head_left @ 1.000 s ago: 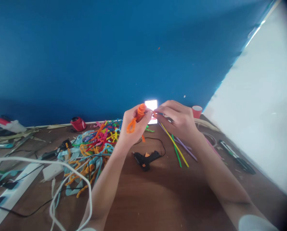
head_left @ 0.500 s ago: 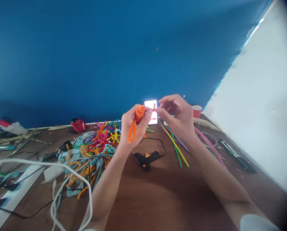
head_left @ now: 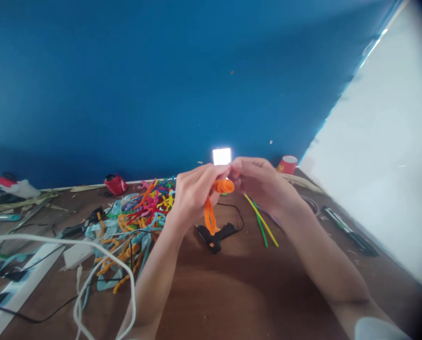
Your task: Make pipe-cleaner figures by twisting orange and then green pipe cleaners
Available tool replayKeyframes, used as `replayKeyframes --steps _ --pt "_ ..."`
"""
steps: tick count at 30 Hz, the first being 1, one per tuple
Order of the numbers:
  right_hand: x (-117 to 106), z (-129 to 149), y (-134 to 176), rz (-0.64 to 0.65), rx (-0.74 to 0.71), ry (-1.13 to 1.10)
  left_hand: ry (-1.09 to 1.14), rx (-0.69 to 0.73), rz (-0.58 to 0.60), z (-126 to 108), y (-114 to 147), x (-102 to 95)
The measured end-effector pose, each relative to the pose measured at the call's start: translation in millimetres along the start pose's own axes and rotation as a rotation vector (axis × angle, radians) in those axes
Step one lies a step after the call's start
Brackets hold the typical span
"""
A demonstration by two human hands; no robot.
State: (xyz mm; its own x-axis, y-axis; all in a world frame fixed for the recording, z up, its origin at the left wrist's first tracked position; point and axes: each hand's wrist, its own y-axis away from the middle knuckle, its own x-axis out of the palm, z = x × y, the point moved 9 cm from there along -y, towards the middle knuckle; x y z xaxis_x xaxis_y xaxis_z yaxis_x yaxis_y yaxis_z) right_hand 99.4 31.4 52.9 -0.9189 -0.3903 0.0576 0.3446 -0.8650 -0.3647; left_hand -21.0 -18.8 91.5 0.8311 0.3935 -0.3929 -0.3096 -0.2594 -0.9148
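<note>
My left hand (head_left: 195, 191) is closed around an orange pipe cleaner coil (head_left: 224, 186), and a loop of orange pipe cleaner hangs below it. The fingertips of my right hand (head_left: 258, 182) meet those of the left and pinch a short red pipe cleaner piece (head_left: 231, 165), mostly hidden by the fingers. Behind the hands stands a phone (head_left: 221, 156) with a bright screen. Beneath them a black hot glue gun (head_left: 214, 235) lies on the brown table (head_left: 232, 288).
A tangled heap of colourful pipe cleaners (head_left: 150, 203) is at left, near a white cable (head_left: 133, 283) and a power strip (head_left: 27, 278). Yellow and green pipe cleaners (head_left: 264, 224) lie right of the glue gun. A red paper cup (head_left: 288, 164) and a marker (head_left: 349, 230) are further right.
Both hands have dropped slightly and drawn together. The left hand has turned, tipping the orange coil down and to the right; the red piece is more covered by fingers.
</note>
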Motion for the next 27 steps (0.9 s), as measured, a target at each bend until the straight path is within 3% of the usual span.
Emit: replayKeyframes --steps 2,3,6,8,10,13,16,23,27 --pt "8 -14 1 0.037 0.145 -0.184 -0.076 0.094 -0.032 -4 2 -0.7" --pt "7 -14 1 0.022 0.132 -0.187 -0.082 0.079 -0.059 -2 2 -2.5" --pt "-10 7 0 -0.139 -0.110 0.082 0.034 -0.180 -0.093 23 -1 -5.0" --pt "-15 28 5 -0.224 -0.318 0.376 0.159 -0.389 -0.049 41 1 0.3" --pt "-11 45 11 -0.248 -0.519 0.653 0.267 -0.511 -0.003 50 3 6.3" --pt "-1 53 19 -0.214 -0.726 0.923 0.357 -0.553 0.039 51 2 11.5" --pt "3 52 21 -0.193 -0.832 1.027 0.377 -0.525 0.055 46 1 12.9" --pt "3 49 20 -0.107 -0.852 1.051 0.311 -0.465 0.068 37 0 11.7" --pt "-2 44 12 -0.133 -0.664 0.792 0.312 -0.417 0.058 35 0 11.5"
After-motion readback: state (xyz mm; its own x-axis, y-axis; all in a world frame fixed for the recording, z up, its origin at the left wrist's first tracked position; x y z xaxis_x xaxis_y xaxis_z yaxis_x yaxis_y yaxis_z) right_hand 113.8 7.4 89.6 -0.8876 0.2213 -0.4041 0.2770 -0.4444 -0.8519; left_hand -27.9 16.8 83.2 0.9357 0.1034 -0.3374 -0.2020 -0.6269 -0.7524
